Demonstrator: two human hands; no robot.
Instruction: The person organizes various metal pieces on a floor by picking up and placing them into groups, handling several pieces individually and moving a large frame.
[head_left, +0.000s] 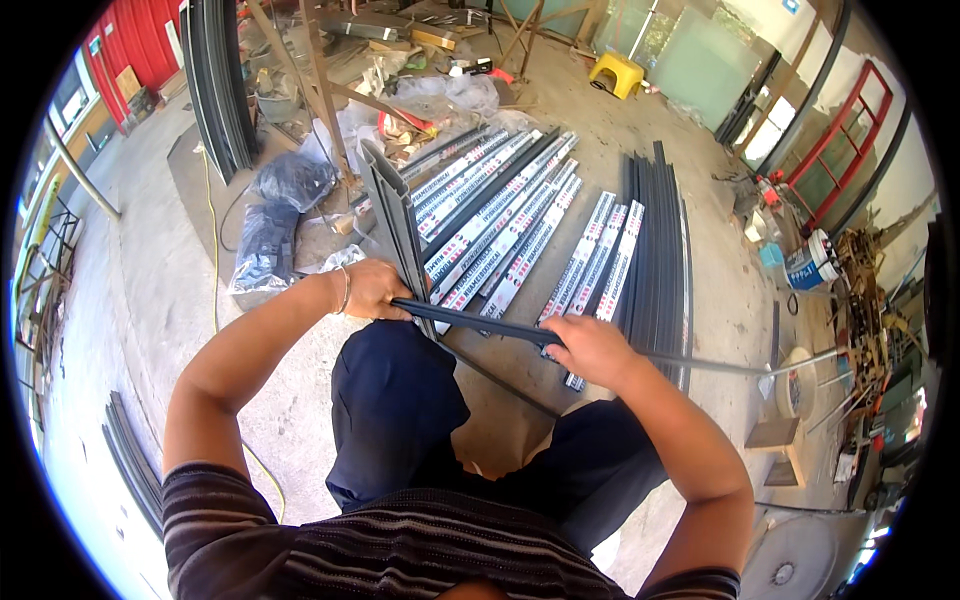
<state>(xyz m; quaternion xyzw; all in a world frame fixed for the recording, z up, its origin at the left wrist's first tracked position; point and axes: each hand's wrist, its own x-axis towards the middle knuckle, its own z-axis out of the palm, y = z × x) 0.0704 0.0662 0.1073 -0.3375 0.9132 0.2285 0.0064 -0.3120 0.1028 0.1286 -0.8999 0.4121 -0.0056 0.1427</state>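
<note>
Right hand (592, 350) curled tight round dark strip (480, 321), which spans leftward to the left hand (372, 290). Left hand bent around dark strip's other end, seemingly also against grey profile (394, 215) just beside it, contact partly hidden; wrapped bars (532, 250) lie beyond both hands.

A yellow stool (613, 76) near a glass pane (706, 68); a red frame (829, 126); a blue-and-white bucket (810, 268).

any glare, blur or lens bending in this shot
Head view: upper-left dark profiles look bowed by the fisheye; head view: bright light washes out the lower-left floor; head view: right-edge clutter looks soft, while left hand, right hand and dark strip look clearer.
</note>
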